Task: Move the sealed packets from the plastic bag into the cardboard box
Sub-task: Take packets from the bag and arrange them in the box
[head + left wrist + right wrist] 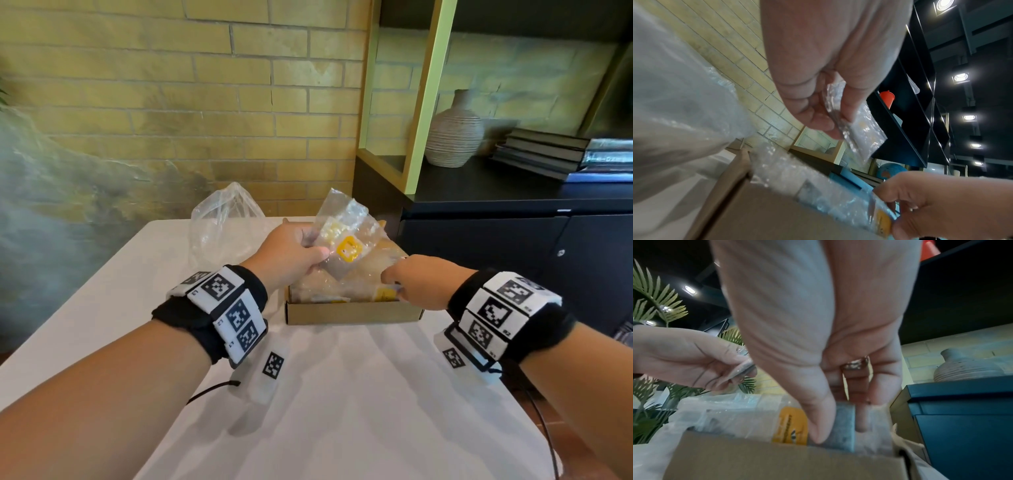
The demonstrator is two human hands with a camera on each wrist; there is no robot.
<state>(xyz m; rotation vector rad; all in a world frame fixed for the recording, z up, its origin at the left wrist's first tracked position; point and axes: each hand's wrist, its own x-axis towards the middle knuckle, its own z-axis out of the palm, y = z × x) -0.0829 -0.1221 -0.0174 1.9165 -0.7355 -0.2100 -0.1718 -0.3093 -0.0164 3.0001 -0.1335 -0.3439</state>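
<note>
A sealed packet (pixel 346 240) is pinched above the cardboard box (pixel 352 313) by the left grip (pixel 291 251). Another packet (pixel 791 426), at the box's 4 o'clock corner, is pinched by the right grip (pixel 416 281). The plastic bag (pixel 222 222) stands on the bench (pixel 342 394) at the box's 10 o'clock.

Clear packet (pixel 346 240) w/ yellow label and pale contents over a brown cardboard box (pixel 352 313) on a white table (pixel 342 411). Clear plastic bag (pixel 222 222) behind. Wristbands (pixel 222 315): black, w/ b&w square-code tags. Wall (pixel 171 85): yellow brick. Ribbed grey vase (pixel 452 137) on a black cabinet (pixel 513 219).
</note>
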